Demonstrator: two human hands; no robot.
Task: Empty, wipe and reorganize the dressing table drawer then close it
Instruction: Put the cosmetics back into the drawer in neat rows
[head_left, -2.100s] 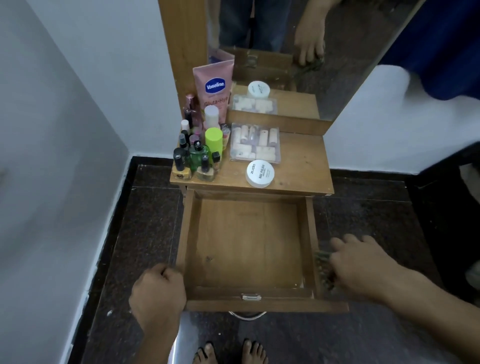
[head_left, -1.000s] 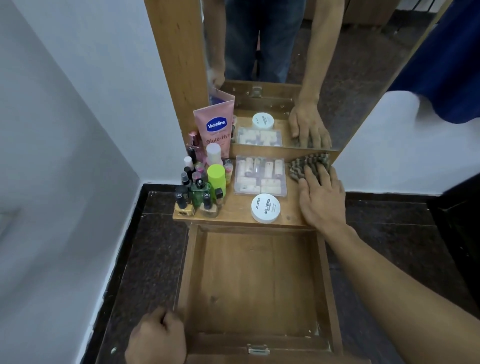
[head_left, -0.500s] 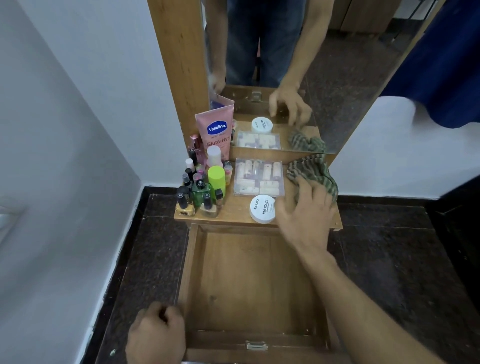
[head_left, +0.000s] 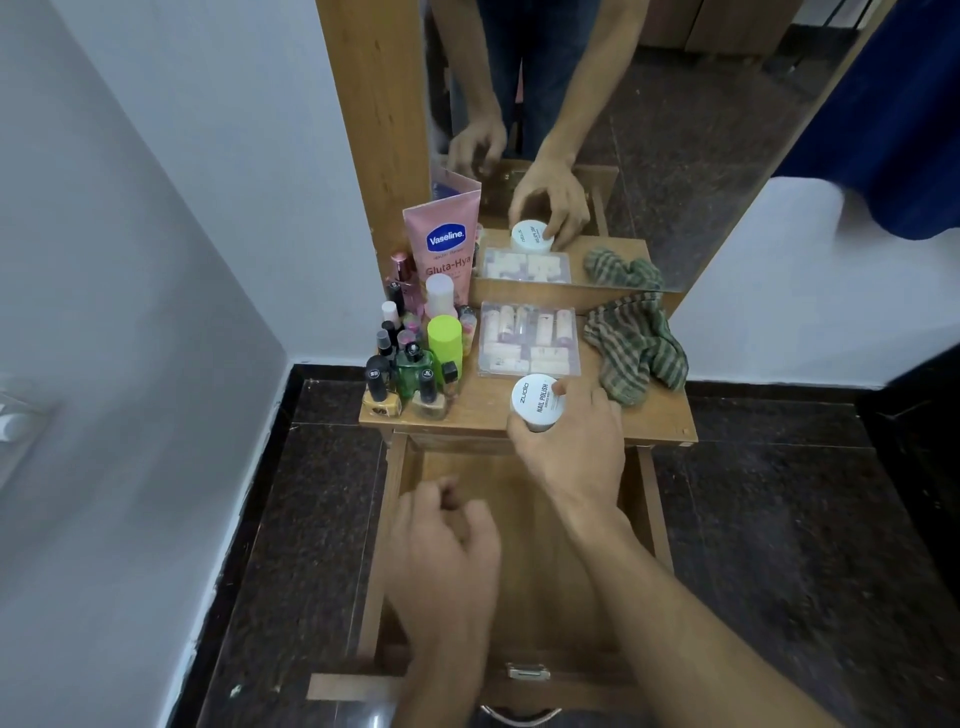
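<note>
Right hand (head_left: 571, 460) at the front edge of the table top (head_left: 480, 410), thumb and fingers curled round the white jar (head_left: 537, 401), pinching its sides. Left hand (head_left: 447, 551) hovers over the open drawer (head_left: 653, 512), fingers loosely curled, holding nothing. I note the drawer pulled out below the front edge. Striped cloth (head_left: 635, 347) heaped at back right corner. Bottles (head_left: 410, 364) crowd the left edge; clear packet (head_left: 530, 339) mid-back.

At centre I see a white jar (head_left: 537, 402) lettered in black. To its right lies a cloth (head_left: 634, 351) striped green and brown. Upper left of them are a pink tube (head_left: 444, 244) with a blue logo and a lime-green cap (head_left: 444, 338). The floor (head_left: 779, 519) is dark and speckled.
</note>
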